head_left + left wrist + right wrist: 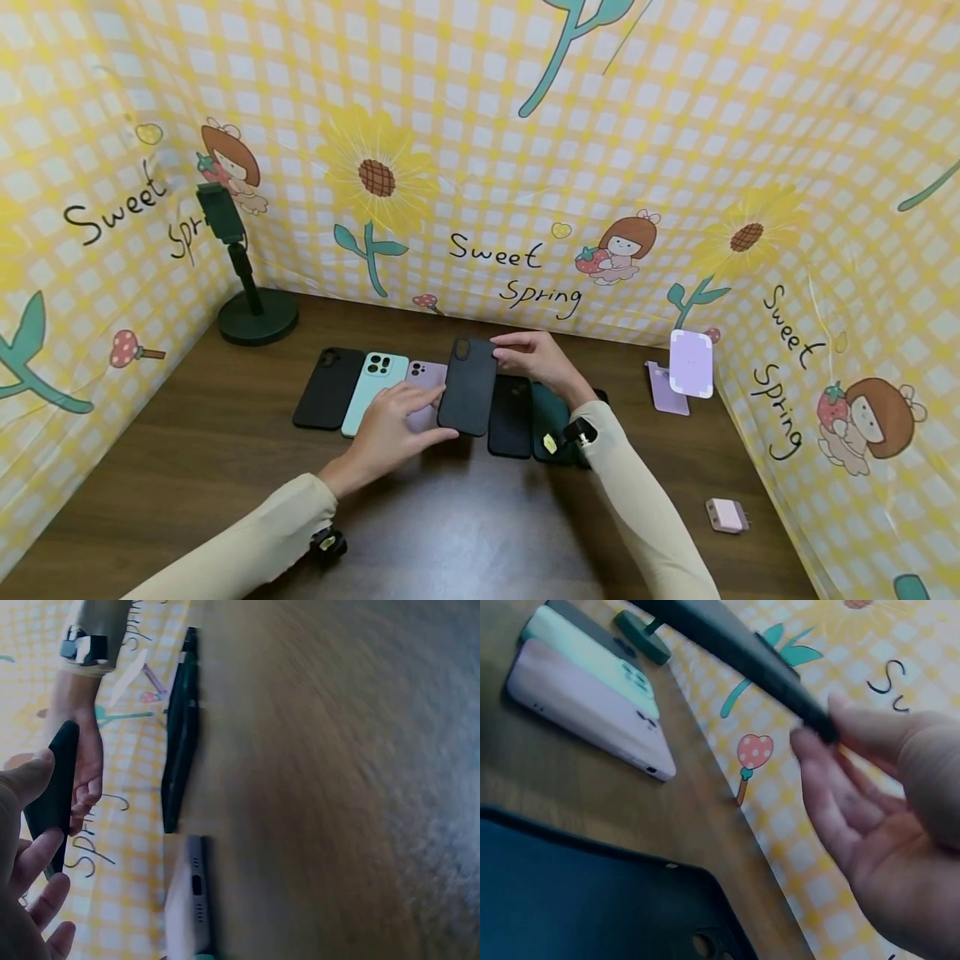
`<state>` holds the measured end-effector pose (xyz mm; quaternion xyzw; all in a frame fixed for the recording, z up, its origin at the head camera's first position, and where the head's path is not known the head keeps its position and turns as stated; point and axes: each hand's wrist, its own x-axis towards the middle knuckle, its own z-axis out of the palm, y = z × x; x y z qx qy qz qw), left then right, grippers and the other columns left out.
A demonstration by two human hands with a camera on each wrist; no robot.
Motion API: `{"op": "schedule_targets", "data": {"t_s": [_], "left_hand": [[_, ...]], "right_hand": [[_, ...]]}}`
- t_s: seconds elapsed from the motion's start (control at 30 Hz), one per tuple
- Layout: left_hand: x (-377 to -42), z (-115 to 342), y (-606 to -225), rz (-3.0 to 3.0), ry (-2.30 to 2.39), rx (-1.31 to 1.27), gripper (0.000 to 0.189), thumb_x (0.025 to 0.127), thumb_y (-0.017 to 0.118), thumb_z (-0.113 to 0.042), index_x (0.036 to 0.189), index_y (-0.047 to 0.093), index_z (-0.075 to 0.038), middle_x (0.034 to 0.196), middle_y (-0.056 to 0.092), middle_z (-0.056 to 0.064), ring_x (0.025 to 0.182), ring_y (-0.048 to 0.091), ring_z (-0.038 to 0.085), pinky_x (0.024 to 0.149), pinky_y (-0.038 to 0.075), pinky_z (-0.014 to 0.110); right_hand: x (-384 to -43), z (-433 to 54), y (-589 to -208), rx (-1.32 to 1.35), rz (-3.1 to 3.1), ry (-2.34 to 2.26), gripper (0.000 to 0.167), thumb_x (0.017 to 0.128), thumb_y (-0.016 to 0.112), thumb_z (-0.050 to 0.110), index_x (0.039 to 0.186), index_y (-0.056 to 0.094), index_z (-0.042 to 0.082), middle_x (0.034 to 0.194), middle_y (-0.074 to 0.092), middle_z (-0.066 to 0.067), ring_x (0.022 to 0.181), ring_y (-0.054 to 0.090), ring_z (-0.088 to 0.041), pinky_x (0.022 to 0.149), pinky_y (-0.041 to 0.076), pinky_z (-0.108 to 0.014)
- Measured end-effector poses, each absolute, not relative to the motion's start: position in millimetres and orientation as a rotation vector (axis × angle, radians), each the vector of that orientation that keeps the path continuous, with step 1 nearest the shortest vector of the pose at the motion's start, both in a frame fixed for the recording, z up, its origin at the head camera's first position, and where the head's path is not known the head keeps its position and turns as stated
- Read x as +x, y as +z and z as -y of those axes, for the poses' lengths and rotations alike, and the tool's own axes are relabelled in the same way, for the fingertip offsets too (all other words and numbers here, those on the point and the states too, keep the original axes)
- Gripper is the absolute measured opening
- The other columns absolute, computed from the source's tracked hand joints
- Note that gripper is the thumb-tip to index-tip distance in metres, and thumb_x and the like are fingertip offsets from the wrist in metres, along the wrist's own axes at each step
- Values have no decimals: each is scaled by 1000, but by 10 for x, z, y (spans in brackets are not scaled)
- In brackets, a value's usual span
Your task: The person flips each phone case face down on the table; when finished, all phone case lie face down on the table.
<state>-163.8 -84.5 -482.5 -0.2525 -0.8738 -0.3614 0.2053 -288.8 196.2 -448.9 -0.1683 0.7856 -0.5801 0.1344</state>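
Observation:
Tilted up above the wooden table, a dark grey phone case is held between both hands. My left hand pinches its left side between thumb and fingers. At its upper right corner, my right hand grips it with thumb and fingertips, as the right wrist view shows. On the table to the left lie a black case, a mint case and a lilac case, partly hidden by the left hand. Right of the held case are another black case and a dark green case, partly covered by the right arm.
A dark green stand with a round base is at the back left. Toward the right back is a lilac stand with a white-cornered pad. A small white-and-pink plug adapter lies at the right. Patterned cloth walls the table.

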Motion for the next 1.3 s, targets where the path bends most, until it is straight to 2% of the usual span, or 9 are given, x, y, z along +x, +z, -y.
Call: {"op": "schedule_targets", "data": {"t_s": [0.13,0.27,0.47,0.67,0.73,0.83,0.93,1.17,1.3], "left_hand": [[-1704,811,-4918,2534,-914,-713,70,76,88,-49,133,71,-11,106,78,1,100,66,21,94,51,49],[-1747,759,-4993,2633,-839,-705,68,76,88,-49,130,72,-10,96,76,-2,90,62,17,82,48,40],[-1800,710,-5049,2728,-711,-738,63,77,88,-48,123,76,-8,84,73,-4,85,60,18,78,47,39],[-1869,678,-5077,2767,-617,-767,54,76,88,-52,109,80,-10,71,62,-8,74,50,13,69,41,32],[-1882,666,-5086,2789,-625,-772,46,76,88,-51,97,79,-12,67,57,-9,70,46,12,66,37,30],[-1888,651,-5094,2833,-618,-771,40,77,88,-50,77,70,-14,62,48,-10,67,41,11,63,32,28],[-1888,641,-5100,2856,-594,-770,45,77,89,-49,65,58,-18,60,44,-9,66,40,11,61,29,28],[-1891,636,-5101,2884,-568,-750,44,75,90,-48,65,58,-20,60,44,-10,67,44,11,60,32,28],[-1883,630,-5092,2904,-577,-736,38,76,90,-46,80,72,-13,62,48,-8,69,48,13,60,34,29]], "right_hand": [[-2895,-1898,-4543,-461,-2448,-1505,29,96,74,21,124,76,11,120,76,-13,101,76,-26,89,61,-41],[-2910,-1840,-4667,-424,-2617,-1331,25,96,74,24,119,78,15,121,75,-8,100,73,-18,86,60,-35],[-2932,-1769,-4838,-363,-2695,-1218,22,94,76,24,113,81,14,117,77,-8,107,71,-23,91,57,-38],[-2947,-1730,-4914,-302,-2702,-1203,20,94,77,24,111,81,14,119,77,-8,112,69,-26,96,55,-44],[-2952,-1727,-4942,-275,-2706,-1187,20,94,77,26,110,82,16,121,76,-7,116,67,-27,105,50,-49],[-2962,-1726,-4987,-260,-2735,-1129,20,94,77,29,110,82,19,122,76,-5,122,65,-28,118,34,-57],[-2970,-1725,-5015,-279,-2774,-1072,20,94,77,31,109,82,20,120,77,-4,122,65,-28,118,23,-61],[-2973,-1690,-5042,-313,-2824,-1023,19,93,77,32,107,83,20,116,78,-4,114,67,-27,105,25,-55],[-2983,-1677,-5076,-334,-2839,-1021,20,93,78,33,108,83,21,117,78,-4,114,67,-27,103,25,-53]]}}
